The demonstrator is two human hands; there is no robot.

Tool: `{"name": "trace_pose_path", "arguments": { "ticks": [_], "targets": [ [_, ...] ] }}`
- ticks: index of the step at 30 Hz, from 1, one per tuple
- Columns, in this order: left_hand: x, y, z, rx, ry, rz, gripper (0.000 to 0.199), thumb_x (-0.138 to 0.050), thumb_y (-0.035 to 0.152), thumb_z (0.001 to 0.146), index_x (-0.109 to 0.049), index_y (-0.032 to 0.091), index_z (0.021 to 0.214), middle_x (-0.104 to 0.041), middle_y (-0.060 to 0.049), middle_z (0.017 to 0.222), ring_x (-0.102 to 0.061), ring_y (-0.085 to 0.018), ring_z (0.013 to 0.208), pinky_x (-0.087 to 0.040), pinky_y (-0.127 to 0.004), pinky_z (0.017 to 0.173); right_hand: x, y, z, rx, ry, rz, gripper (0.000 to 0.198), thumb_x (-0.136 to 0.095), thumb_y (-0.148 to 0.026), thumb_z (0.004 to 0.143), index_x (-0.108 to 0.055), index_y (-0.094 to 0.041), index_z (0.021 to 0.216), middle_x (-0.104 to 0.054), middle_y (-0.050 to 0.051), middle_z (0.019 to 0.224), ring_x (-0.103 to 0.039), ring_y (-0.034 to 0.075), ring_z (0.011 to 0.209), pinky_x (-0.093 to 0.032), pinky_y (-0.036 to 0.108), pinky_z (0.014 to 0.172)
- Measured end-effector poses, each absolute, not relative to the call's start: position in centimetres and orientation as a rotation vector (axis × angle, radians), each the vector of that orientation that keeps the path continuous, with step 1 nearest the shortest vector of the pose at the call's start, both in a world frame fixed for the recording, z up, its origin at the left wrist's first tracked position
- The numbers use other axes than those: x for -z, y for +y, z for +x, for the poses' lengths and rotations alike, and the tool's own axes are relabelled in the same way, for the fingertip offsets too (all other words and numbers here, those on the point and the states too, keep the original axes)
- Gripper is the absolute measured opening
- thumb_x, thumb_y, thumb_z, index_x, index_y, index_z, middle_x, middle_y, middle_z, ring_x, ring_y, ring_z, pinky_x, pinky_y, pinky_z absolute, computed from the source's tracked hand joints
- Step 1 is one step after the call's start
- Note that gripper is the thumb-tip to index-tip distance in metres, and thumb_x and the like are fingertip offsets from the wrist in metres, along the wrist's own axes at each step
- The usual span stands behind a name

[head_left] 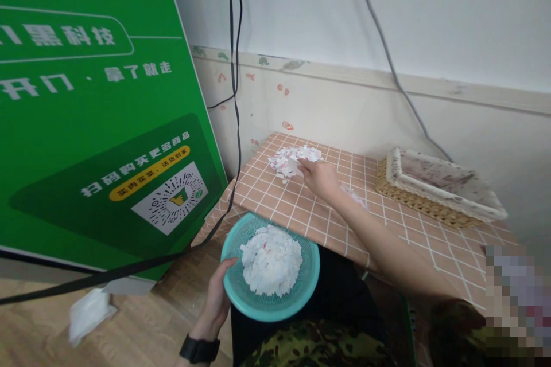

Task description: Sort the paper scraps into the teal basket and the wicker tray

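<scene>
My left hand (218, 293) grips the left rim of a turquoise plastic colander (309, 284), thumb over the edge. In the colander lies a mound of small torn white paper scraps (272, 261), a few with pink marks. The colander rests over my lap, just in front of the table edge. Out over the table, my right hand (319, 178) pinches a flat white piece of paper (294, 168). That piece is beside a loose pile of paper scraps (286, 156) on the checked tablecloth.
A brown checked tablecloth (310, 215) covers the table against the wall. Toward its right is a cloth-lined wicker basket (424, 203). A green cabinet (99, 126) stands at the left, a black strap (237, 143) hanging before it. A white packet (90, 315) lies on the wooden floor.
</scene>
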State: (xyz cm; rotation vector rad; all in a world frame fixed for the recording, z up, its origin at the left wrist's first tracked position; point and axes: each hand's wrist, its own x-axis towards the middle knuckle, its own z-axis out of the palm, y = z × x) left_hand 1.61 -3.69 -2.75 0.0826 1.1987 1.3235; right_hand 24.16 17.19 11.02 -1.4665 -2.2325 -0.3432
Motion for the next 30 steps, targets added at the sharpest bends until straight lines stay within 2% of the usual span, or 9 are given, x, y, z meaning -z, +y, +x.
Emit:
{"name": "trace_pose_path", "arguments": {
  "ticks": [2,6,10,14,18,26,30],
  "targets": [
    [3.5,-3.8,2.0,-1.337,1.185,0.068,0.009,-0.064,0.018,0.068,-0.070,0.013,0.074,-0.071,-0.002,0.061,-0.064,-0.018,0.056,-0.051,-0.028,0.061,-11.2,18.0,24.0,0.347,-2.261,-1.469,0.029,-0.046,-0.031,0.087,-0.066,-0.025,0.107,-0.071,0.007,0.079,-0.063,0.021,0.071,-0.037,0.027,0.058],
    [5.0,-4.0,2.9,-1.313,1.113,0.064,0.013,-0.065,0.022,0.069,-0.071,0.012,0.076,-0.074,-0.005,0.072,-0.066,-0.020,0.065,-0.051,-0.030,0.068,-11.8,18.6,24.1,0.258,-2.394,-1.320,0.025,-0.049,-0.029,0.085,-0.068,-0.026,0.100,-0.070,0.005,0.086,-0.062,0.020,0.079,-0.038,0.027,0.063],
    [5.7,-4.2,3.7,-1.300,1.098,0.068,0.017,-0.065,0.023,0.068,-0.071,0.013,0.080,-0.075,-0.006,0.076,-0.067,-0.022,0.069,-0.051,-0.032,0.071,-12.3,18.9,24.0,0.149,-2.404,-1.272,0.026,-0.048,-0.028,0.086,-0.067,-0.025,0.104,-0.070,0.004,0.089,-0.062,0.020,0.083,-0.039,0.028,0.068],
    [6.5,-4.3,3.9,-1.275,1.101,0.086,0.027,-0.066,0.027,0.067,-0.071,0.011,0.089,-0.075,-0.009,0.085,-0.068,-0.027,0.078,-0.050,-0.038,0.078,-13.0,19.1,23.6,-0.019,-2.466,-1.246,0.024,-0.051,-0.027,0.084,-0.069,-0.025,0.099,-0.071,0.003,0.086,-0.062,0.019,0.085,-0.041,0.029,0.071],
    [7.5,-4.3,3.7,-1.280,1.133,0.098,0.031,-0.065,0.031,0.066,-0.070,0.010,0.089,-0.075,-0.010,0.086,-0.067,-0.029,0.081,-0.048,-0.042,0.082,-13.6,18.9,23.7,-0.116,-2.398,-1.204,0.027,-0.053,-0.026,0.082,-0.068,-0.026,0.105,-0.071,0.004,0.092,-0.062,0.019,0.086,-0.043,0.030,0.074],
    [8.1,-4.3,3.5,-1.300,1.137,0.138,0.029,-0.067,0.030,0.065,-0.071,0.011,0.086,-0.075,-0.008,0.085,-0.067,-0.028,0.080,-0.048,-0.042,0.082,-13.5,18.7,25.4,-0.032,-2.442,-1.298,0.024,-0.052,-0.026,0.081,-0.071,-0.025,0.096,-0.071,0.003,0.087,-0.063,0.021,0.083,-0.041,0.030,0.072],
    [8.4,-4.3,3.6,-1.309,1.150,0.146,0.027,-0.067,0.030,0.065,-0.071,0.011,0.083,-0.074,-0.007,0.082,-0.067,-0.025,0.076,-0.048,-0.039,0.080,-13.2,19.2,25.7,0.037,-2.416,-1.332,0.027,-0.050,-0.026,0.082,-0.069,-0.025,0.101,-0.071,0.004,0.089,-0.063,0.021,0.083,-0.040,0.030,0.071]
  ]
}}
